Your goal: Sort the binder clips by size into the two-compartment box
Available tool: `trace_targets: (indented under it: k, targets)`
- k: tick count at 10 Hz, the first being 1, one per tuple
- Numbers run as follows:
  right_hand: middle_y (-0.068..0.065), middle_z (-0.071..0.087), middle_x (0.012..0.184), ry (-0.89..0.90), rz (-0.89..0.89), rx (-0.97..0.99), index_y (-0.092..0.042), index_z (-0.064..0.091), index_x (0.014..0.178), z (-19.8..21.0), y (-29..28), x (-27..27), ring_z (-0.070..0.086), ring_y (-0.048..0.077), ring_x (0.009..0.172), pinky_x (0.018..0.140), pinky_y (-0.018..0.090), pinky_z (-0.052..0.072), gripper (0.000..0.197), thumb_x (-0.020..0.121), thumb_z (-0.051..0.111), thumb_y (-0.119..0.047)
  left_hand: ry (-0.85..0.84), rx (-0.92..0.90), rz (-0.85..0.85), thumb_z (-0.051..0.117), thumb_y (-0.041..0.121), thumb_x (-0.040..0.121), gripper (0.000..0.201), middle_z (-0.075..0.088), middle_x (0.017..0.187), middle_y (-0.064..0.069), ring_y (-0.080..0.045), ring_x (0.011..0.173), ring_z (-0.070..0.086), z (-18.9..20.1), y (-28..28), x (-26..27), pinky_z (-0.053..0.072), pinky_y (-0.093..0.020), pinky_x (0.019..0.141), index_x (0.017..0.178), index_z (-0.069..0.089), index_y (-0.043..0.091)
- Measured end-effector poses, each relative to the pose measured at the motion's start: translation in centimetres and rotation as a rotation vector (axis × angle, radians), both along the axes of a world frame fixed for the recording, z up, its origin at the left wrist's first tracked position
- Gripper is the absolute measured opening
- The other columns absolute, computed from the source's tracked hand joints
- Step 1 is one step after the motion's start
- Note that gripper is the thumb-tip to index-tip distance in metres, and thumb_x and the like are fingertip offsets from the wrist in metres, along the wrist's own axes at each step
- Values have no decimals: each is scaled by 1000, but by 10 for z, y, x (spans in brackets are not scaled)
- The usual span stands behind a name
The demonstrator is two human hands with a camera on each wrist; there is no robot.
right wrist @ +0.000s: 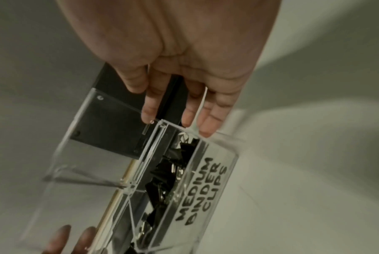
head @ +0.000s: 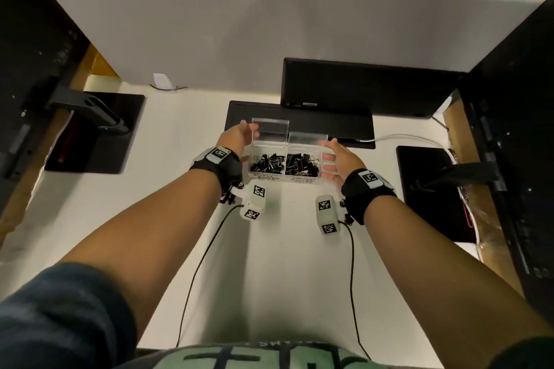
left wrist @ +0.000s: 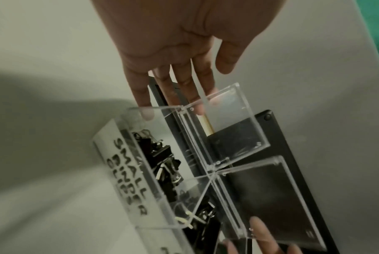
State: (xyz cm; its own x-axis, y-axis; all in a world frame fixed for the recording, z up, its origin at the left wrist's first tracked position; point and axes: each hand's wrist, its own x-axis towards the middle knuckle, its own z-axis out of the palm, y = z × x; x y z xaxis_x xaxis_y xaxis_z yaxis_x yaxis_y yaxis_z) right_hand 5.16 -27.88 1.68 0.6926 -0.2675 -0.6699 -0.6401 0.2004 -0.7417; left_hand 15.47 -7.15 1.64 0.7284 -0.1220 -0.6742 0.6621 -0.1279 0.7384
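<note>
A clear two-compartment box [head: 284, 180] stands on the white desk with both lids raised. Small black binder clips [head: 266, 161] fill the left compartment, labelled "SMALL BINDER CLIPS" [left wrist: 127, 171]. Medium clips [head: 301, 163] fill the right one, labelled "MEDIUM BINDER CLIPS" [right wrist: 204, 192]. My left hand [head: 244, 132] is at the box's left end with straight fingers [left wrist: 195, 80] reaching behind the left lid [left wrist: 227, 120]. At the right end my right hand [head: 332, 156] holds straight fingers [right wrist: 217, 106] along the wall, beside the right lid [right wrist: 106, 125]. Neither hand holds a clip.
A black keyboard [head: 329, 126] lies just behind the box, with a monitor [head: 368, 87] beyond it. Black pads sit at left [head: 99, 141] and right [head: 431, 189]. A grey partition [head: 239, 24] closes the back. Wrist-camera cables [head: 207, 252] trail toward me.
</note>
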Motion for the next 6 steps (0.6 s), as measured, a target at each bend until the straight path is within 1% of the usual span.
trace_targets:
  k: [1, 2, 3, 4, 5, 6]
  targets:
    - [6, 50, 131, -36, 28, -82, -21, 59, 125, -6, 4, -13, 50, 24, 114, 76, 25, 49, 37, 97, 45, -40, -69, 87, -39, 45, 36, 97, 35, 61, 119, -3, -21, 113, 56, -7, 4, -12, 51, -40, 95, 108, 68, 13]
    - [1, 54, 128, -129, 140, -290, -27, 64, 117, -22, 8, -22, 52, 19, 115, 83, 30, 54, 30, 89, 63, -16, -175, 156, -111, 58, 11, 88, 20, 66, 108, 0, -20, 94, 63, -23, 11, -29, 54, -35, 91, 89, 71, 25]
    - [-3, 55, 130, -181, 205, -414, -29, 63, 119, -29, 11, -22, 47, 20, 128, 102, 44, 47, 37, 88, 62, -10, -282, 219, -124, 60, 6, 88, 22, 65, 105, 1, -11, 74, 60, -31, 11, -38, 52, -26, 73, 94, 70, 25]
    - [1, 54, 137, -184, 223, -453, -27, 61, 122, -24, 14, -23, 46, 21, 130, 104, 44, 45, 37, 90, 60, -10, -315, 245, -137, 60, 4, 88, 23, 65, 113, -3, -14, 74, 62, -25, 8, -39, 48, -21, 62, 102, 70, 20]
    - [2, 53, 138, -190, 252, -476, -26, 59, 126, -20, 14, -21, 47, 21, 129, 109, 38, 41, 38, 91, 59, -14, -322, 247, -97, 64, 7, 85, 24, 61, 126, -4, -26, 106, 63, -22, 9, -35, 52, -30, 88, 103, 71, 23]
    - [2, 52, 139, -199, 169, -481, -33, 56, 129, -4, 2, -19, 51, 18, 122, 109, 37, 40, 39, 91, 59, -24, -329, 328, -89, 64, 10, 85, 22, 62, 124, -5, -23, 109, 59, -17, 22, -39, 45, -35, 102, 104, 70, 21]
